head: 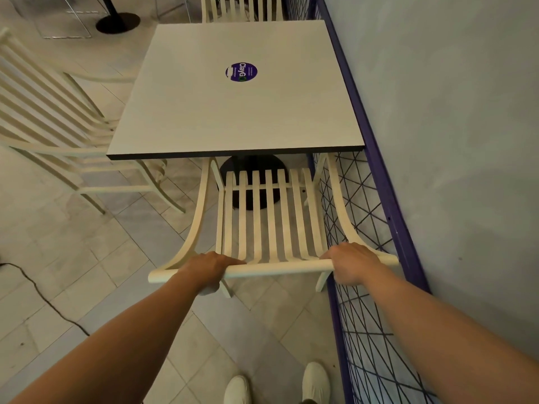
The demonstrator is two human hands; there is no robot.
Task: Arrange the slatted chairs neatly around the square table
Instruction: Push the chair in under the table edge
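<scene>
- Step in hand, by my read: seating the near slatted chair (269,217) under the near edge of the square table (233,112). Front of the seat is already tucked beneath the tabletop; the backrest and top rail stick out toward the person.
- Left hand (208,271) wrapped over the top rail left of centre, fingers curled closed around it, knuckles up.
- Right hand (351,265) does the same near the rail's right end, closed on the rail; thumb side hidden, so can't tell how far it wraps underneath.
- Both forearms stretched forward and nearly straight, roughly symmetric, which reads as a two-handed push or steer grip.
- Chair looks slightly off-square: it sits toward the table's right half, with its right arm just beside the purple mesh railing (364,228) along the wall.
- Next move likely calls for an even push from both hands, maybe a small nudge left to centre it on the black pedestal base (253,164) and keep clear of the railing.
- Left-side chair (58,126) sits angled against the table's left edge and probably needs straightening after. Far chair (242,8) is only partly in view, alignment unclear.
- White shoes (315,380) planted behind the chair on the tiled floor.
</scene>
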